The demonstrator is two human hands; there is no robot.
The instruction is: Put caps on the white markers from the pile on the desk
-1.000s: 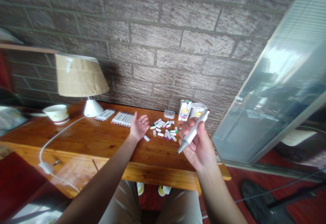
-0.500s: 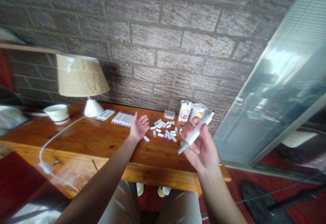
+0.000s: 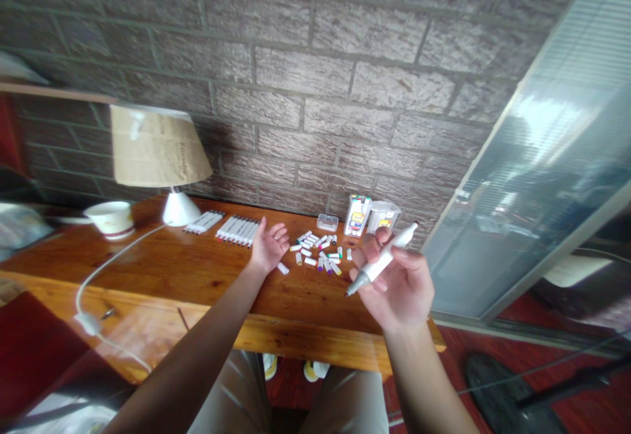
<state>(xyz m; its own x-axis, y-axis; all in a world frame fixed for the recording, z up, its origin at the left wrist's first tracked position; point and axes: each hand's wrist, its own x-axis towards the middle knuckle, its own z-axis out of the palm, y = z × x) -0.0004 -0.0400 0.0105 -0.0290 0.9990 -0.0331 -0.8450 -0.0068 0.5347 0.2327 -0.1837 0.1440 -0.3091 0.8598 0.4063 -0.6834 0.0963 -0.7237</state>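
My right hand (image 3: pixel 397 283) holds a white double-ended marker (image 3: pixel 382 262) slantwise between thumb and fingers, above the table's right part. Both of its tips show bare, and its lower end is grey. My left hand (image 3: pixel 269 244) rests palm up on the table, fingers loosely spread, with nothing in it. Just right of it lie several loose white marker caps (image 3: pixel 310 262) with coloured ends; one cap (image 3: pixel 282 267) is close by its palm. To its left, a row of uncapped markers (image 3: pixel 236 231) lies side by side, with another group of markers (image 3: pixel 204 222) beyond.
Along the wall stand a small clear box (image 3: pixel 327 223), a clear case of markers (image 3: pixel 357 216) and another clear case (image 3: pixel 383 214). A lamp (image 3: pixel 160 151), its white cord (image 3: pixel 93 276) and a paper cup (image 3: pixel 109 220) occupy the left side of the wooden table (image 3: pixel 162 269).
My right hand has turned a little and its thumb has shifted along the marker, which has moved slightly to the right. My left hand stays in place.
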